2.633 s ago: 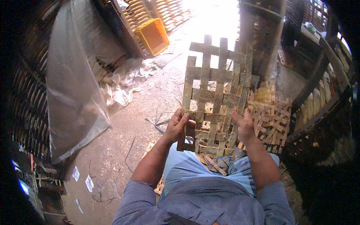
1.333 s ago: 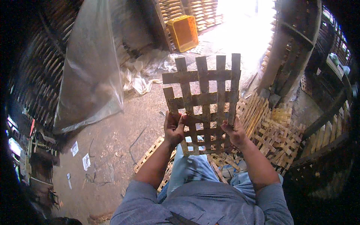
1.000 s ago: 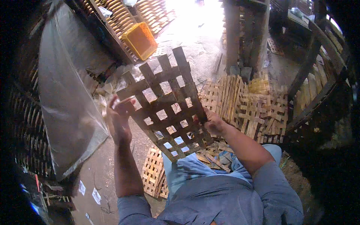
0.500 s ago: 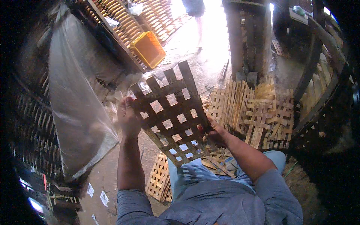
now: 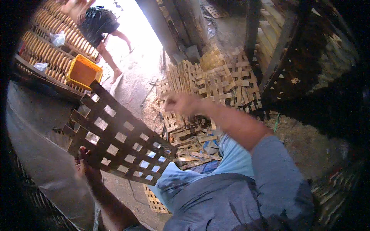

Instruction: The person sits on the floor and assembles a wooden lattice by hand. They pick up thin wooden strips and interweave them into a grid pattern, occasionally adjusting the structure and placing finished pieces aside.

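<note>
My left hand (image 5: 88, 171) grips the lower left edge of a woven lattice panel (image 5: 132, 136) made of flat, dark wooden strips with square gaps. The panel slants across the left front, its near right corner close to my knee. My right hand (image 5: 183, 104) is off the panel, smeared by motion, over a pile of paler woven panels (image 5: 225, 79); how its fingers are set is unclear. Loose strips (image 5: 192, 152) lie in front of my lap. Beside my leg, another lattice panel (image 5: 156, 200) is partly hidden.
A yellow crate (image 5: 83, 61) stands at the far left by slatted racks (image 5: 58, 23). Another person (image 5: 102, 29) is striding through the bright area behind. Greyish plastic sheeting (image 5: 34, 154) hangs on the left. Wooden posts (image 5: 185, 25) rise beyond the pile.
My right hand has let go of the panel and moved over the pile. The panel has swung left in my left hand. My view has turned right, and a person has come further into sight.
</note>
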